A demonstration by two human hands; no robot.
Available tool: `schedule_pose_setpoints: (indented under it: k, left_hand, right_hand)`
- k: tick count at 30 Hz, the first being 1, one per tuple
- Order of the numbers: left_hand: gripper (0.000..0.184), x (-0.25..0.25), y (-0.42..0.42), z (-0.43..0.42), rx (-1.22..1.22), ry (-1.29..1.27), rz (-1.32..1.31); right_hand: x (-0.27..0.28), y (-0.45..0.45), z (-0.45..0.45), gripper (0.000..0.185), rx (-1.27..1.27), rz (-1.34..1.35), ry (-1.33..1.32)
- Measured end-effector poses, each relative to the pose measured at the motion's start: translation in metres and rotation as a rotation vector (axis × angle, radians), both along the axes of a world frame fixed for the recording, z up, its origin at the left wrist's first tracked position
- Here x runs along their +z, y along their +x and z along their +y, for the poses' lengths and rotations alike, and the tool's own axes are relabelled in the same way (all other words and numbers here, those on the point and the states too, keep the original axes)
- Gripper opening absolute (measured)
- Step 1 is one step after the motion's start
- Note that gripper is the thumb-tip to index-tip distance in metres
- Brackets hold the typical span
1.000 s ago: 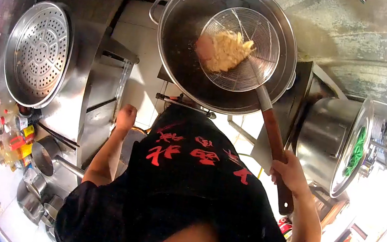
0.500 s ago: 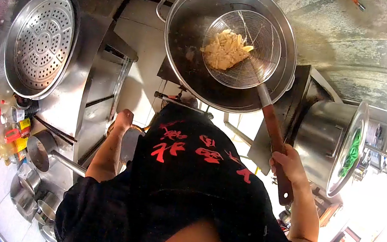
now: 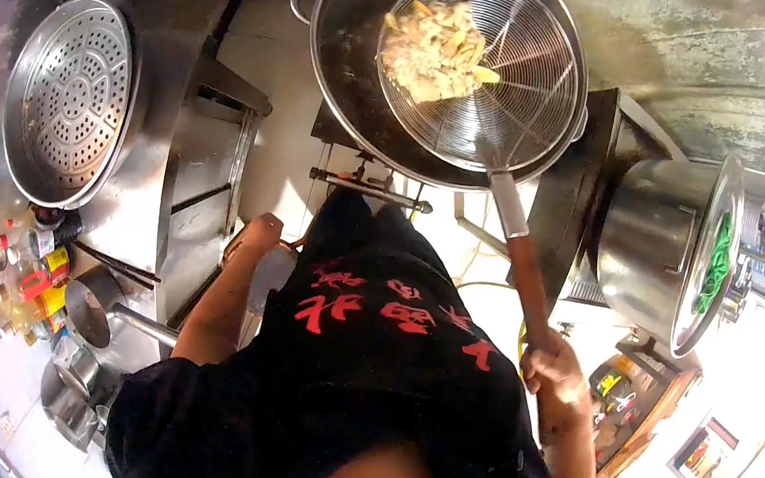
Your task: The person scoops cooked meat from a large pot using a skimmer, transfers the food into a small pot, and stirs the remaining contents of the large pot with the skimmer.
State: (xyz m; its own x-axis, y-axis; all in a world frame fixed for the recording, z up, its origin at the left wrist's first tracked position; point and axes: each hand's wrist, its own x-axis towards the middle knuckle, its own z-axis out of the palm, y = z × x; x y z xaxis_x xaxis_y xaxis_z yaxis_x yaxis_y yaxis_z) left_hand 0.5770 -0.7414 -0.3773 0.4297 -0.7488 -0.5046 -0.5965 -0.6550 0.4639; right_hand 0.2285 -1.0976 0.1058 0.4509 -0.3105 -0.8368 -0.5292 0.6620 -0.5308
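Observation:
My right hand [image 3: 561, 373] is wrapped round the brown wooden handle [image 3: 528, 277] of a large wire strainer [image 3: 531, 92]. The strainer's round mesh is over a wide, dark-bottomed metal pot [image 3: 320, 54]. A clump of pale, battered-looking food pieces [image 3: 435, 55], some yellowish, lies on the left part of the mesh. Low on the left, my left hand [image 3: 261, 232] is closed, beside a round, orange-rimmed thing [image 3: 272, 272] partly hidden by my arm and black apron. Whether those fingers hold anything does not show.
At left, a perforated steamer tray [image 3: 73, 105] rests near a steel counter [image 3: 142, 191]. Below it are several bottles [image 3: 36, 279] and a long-handled saucepan [image 3: 91, 308]. A tall steel pot [image 3: 647, 246] stands at right, with green strands [image 3: 717, 262] by its lid.
The strainer now looks larger and closer, and the food has shifted up and left in view. My right hand has lowered a little. The whole view has shifted slightly.

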Motion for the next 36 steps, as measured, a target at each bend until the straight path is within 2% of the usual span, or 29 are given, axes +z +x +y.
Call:
schedule_pose_setpoints:
  k: [2,3,6,7,8,10,12,14,15,17,19,21,22,23,24,25,28,30,32,34,36]
  left_hand:
    - [0.018,-0.004,-0.005,0.002,-0.372,0.099,-0.249]
    - [0.018,0.019,-0.011,-0.005,-0.442,0.192,-0.287]
    - [0.022,0.026,-0.03,0.009,-0.485,0.245,-0.375]
    - [0.028,0.022,-0.046,0.017,0.314,0.021,-0.13]
    - [0.029,0.019,-0.052,0.027,0.296,-0.025,-0.139]
    - [0.03,0.044,-0.069,0.036,0.254,-0.115,-0.155]
    - [0.028,0.057,-0.084,0.034,-0.166,0.188,-0.248]
    - [0.026,0.055,-0.118,0.046,-0.271,0.123,-0.32]
    - [0.026,0.11,-0.148,0.028,0.436,0.014,0.003]
    - [0.029,0.147,-0.183,0.018,0.445,0.03,0.048]
    - [0.03,0.155,-0.226,0.024,0.552,0.083,0.066]
    - [0.031,0.172,-0.261,0.032,0.656,0.007,0.11]
    - [0.03,0.162,-0.278,0.042,0.659,0.137,0.103]
    - [0.029,0.16,-0.296,0.05,0.7,0.099,0.099]
    - [0.028,0.16,-0.314,0.063,0.74,0.053,0.089]
    - [0.028,0.155,-0.331,0.072,0.809,0.043,0.067]
    - [0.028,0.134,-0.373,0.093,0.933,0.078,0.079]
    - [0.029,0.165,-0.381,0.108,0.956,0.202,0.291]
    - [0.028,0.135,-0.402,0.124,0.998,0.164,0.21]
    - [0.028,0.125,-0.419,0.142,1.053,0.135,0.176]
    - [0.03,0.131,-0.427,0.158,1.106,0.113,0.205]
  right_hand:
    - [-0.015,0.002,0.009,0.045,0.119,0.091,-0.063]
    - [-0.037,-0.004,0.015,0.039,0.014,-0.007,-0.065]
    - [-0.037,-0.001,-0.004,0.032,0.014,-0.123,0.046]
    - [-0.041,-0.014,-0.01,0.031,0.089,-0.133,0.014]
    - [-0.042,-0.022,-0.01,0.03,0.097,-0.123,-0.008]
    - [-0.046,-0.039,-0.008,0.03,0.108,-0.098,-0.054]
    - [-0.067,-0.052,-0.009,0.026,0.149,-0.204,-0.098]
    - [-0.082,-0.054,-0.011,0.025,0.188,-0.312,-0.125]
    - [-0.074,-0.05,-0.008,0.024,0.155,-0.263,-0.109]
    - [-0.076,-0.057,-0.008,0.024,0.07,-0.289,-0.091]
    - [-0.089,-0.055,-0.007,0.022,0.065,-0.355,-0.047]
    - [-0.108,-0.055,-0.006,0.02,0.057,-0.309,-0.115]
    - [-0.113,-0.054,-0.003,0.022,0.097,-0.341,-0.101]
    - [-0.12,-0.058,-0.006,0.024,0.128,-0.322,-0.137]
    - [-0.102,-0.05,0.011,0.026,0.134,-0.253,-0.209]
    - [-0.106,-0.052,0.008,0.028,0.131,-0.292,-0.214]
    - [-0.12,-0.056,-0.016,0.03,0.137,-0.333,0.009]
    - [-0.123,-0.054,-0.014,0.029,0.185,-0.343,-0.02]
    - [-0.128,-0.05,-0.015,0.028,0.198,-0.363,-0.009]
    - [-0.132,-0.047,-0.013,0.027,0.15,-0.403,0.03]
    - [-0.108,-0.039,0.013,0.027,0.116,-0.422,0.035]
